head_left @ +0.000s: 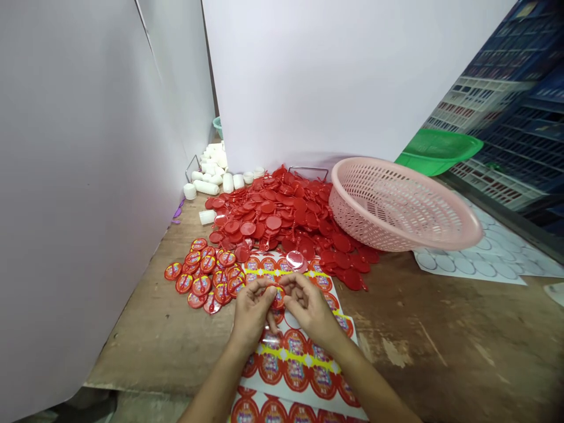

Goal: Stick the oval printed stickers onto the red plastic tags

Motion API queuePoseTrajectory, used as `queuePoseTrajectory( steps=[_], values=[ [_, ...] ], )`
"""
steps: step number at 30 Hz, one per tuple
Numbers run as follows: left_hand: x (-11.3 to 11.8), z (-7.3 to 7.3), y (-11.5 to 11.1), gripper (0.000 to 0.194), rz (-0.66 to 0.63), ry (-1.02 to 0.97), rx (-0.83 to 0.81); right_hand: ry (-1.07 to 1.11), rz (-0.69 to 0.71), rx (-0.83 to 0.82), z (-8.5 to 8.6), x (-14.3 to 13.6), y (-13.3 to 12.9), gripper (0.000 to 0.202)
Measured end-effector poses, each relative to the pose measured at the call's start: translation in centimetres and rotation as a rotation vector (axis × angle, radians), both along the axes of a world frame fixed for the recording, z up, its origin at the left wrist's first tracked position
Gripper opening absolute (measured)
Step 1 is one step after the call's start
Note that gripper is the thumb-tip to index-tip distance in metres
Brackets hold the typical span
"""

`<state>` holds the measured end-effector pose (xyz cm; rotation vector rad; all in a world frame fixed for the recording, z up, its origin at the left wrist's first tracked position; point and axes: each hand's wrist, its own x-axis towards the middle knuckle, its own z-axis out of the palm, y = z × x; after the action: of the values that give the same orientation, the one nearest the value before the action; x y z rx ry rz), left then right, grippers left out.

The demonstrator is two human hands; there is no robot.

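Observation:
My left hand [255, 308] and my right hand [308, 302] meet over the printed sheets, fingertips pinched on a round red label [277, 298] with a colourful print. Whether a plastic disc lies behind the label is hidden. Below my left fingers shows a shiny clear piece [271, 339], whose kind I cannot make out. Under both hands are sheets of round red stickers [296, 371], with a bare white circle beside my right fingers. To the left lies a cluster of red discs with printed labels [201, 285]. A glossy disc [295, 259] rests at the sheet's far edge.
A large heap of plain red plastic discs [273, 222] lies beyond my hands. White cylindrical containers [206, 187] stand and lie behind it at left. At right are a pink basket [396, 241], a green basin [440, 150] and stacked crates [520, 117]. White panels [335, 76] enclose the wooden table [418, 335].

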<state>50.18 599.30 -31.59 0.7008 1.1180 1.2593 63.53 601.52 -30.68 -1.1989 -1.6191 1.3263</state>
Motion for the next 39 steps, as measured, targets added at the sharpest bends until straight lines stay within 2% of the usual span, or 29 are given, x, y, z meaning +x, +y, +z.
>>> queuePoseTrajectory(
  steps=[1,3,6,8,11,13,15,17,18,20,22,24,26,28,29,31,34,37,39],
  values=[
    [-0.1,0.1,0.0,0.037,0.058,-0.006,0.010,-0.062,-0.007,0.013,0.2,-0.1,-0.3,0.007],
    [-0.7,0.4,0.2,0.038,0.198,0.001,0.037,-0.197,-0.007,0.073,0.5,-0.2,-0.9,0.014],
    [-2.5,0.9,0.8,0.039,0.404,0.109,0.067,-0.395,0.006,0.204,0.6,-0.2,-1.5,0.017],
    [-4.0,1.1,1.2,0.042,0.502,0.279,0.091,-0.582,-0.015,0.294,0.4,0.0,-1.7,0.010],
    [-5.0,1.5,0.9,0.049,0.597,0.631,0.179,-0.834,0.021,0.350,0.2,0.6,-1.5,0.012],
    [-4.4,1.5,0.1,0.043,0.544,0.759,0.256,-0.885,0.069,0.350,0.2,0.8,-0.9,0.016],
    [-3.1,1.3,-0.9,0.029,0.288,0.712,0.296,-0.875,0.089,0.362,0.2,0.8,0.0,0.017],
    [-1.7,0.8,-1.8,0.019,-0.040,0.619,0.298,-0.887,0.007,0.398,0.3,0.7,1.4,0.013],
    [-1.2,0.6,-2.0,0.018,-0.156,0.603,0.291,-0.914,-0.064,0.420,0.4,0.7,2.3,0.011],
    [-0.6,0.1,-2.1,0.020,-0.263,0.639,0.288,-0.994,-0.192,0.457,0.5,0.6,4.2,0.013],
    [-0.6,-0.3,-2.0,0.021,-0.284,0.685,0.294,-1.040,-0.230,0.480,0.6,0.8,5.7,0.014],
    [-0.8,-0.4,-1.8,0.017,-0.277,0.673,0.274,-0.988,-0.240,0.478,0.8,1.0,6.6,0.008],
    [-1.0,-0.3,-1.7,0.016,-0.227,0.584,0.223,-0.809,-0.292,0.420,1.0,1.2,6.6,0.001],
    [-1.1,-0.2,-1.7,0.029,-0.174,0.460,0.161,-0.541,-0.298,0.265,1.2,1.2,5.5,0.003],
    [-1.1,-0.1,-1.7,0.034,-0.155,0.430,0.142,-0.411,-0.255,0.171,1.3,1.1,4.7,0.004],
    [-1.1,-0.2,-1.8,0.032,-0.125,0.465,0.138,-0.256,-0.119,0.047,1.5,0.7,2.8,0.006],
    [-1.0,-0.7,-1.7,0.029,-0.077,0.511,0.107,-0.380,-0.036,0.161,1.5,0.1,0.3,0.009],
    [-1.0,-1.1,-1.7,0.031,-0.051,0.372,0.046,-0.618,-0.028,0.316,0.9,0.3,-0.8,0.018],
    [-0.9,-0.9,-1.8,0.030,-0.020,0.303,0.058,-0.659,0.014,0.356,0.2,0.6,-0.9,0.019]
  ],
)
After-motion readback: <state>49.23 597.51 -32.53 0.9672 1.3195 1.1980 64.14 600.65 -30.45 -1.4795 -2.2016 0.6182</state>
